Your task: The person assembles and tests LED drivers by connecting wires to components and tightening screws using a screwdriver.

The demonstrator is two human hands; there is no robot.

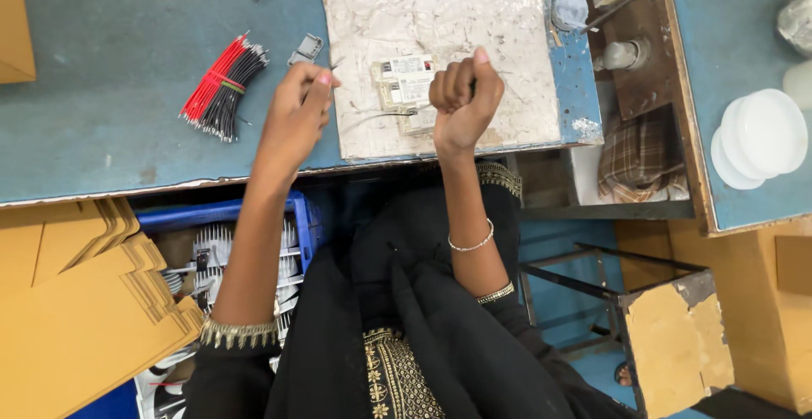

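Seen from my remote station: nearest the camera, stacked cardboard sheets (76,301) and a blue crate (254,212) of white finned parts sit below the desk (101,131) edge. Above them, my two forearms reach up onto the blue top. The right hand (463,98) is curled into a tight fist, thumb up, at the near edge of a scarred white work board (440,55); it appears to grip something thin, though I cannot tell exactly what. Just beyond and left of that fist, touching the board, lie small white rectangular driver modules (404,85), their long sides running roughly across the desk, a thin wire trailing from them toward the left. The left hand (298,106) is pinched narrow, fingertips closed near the board's left edge, seemingly on that wire's end. The right hand is the nearer to the modules. Farther left rests a bundle of red and black wires (222,87); at far right, stacked white discs (761,136).
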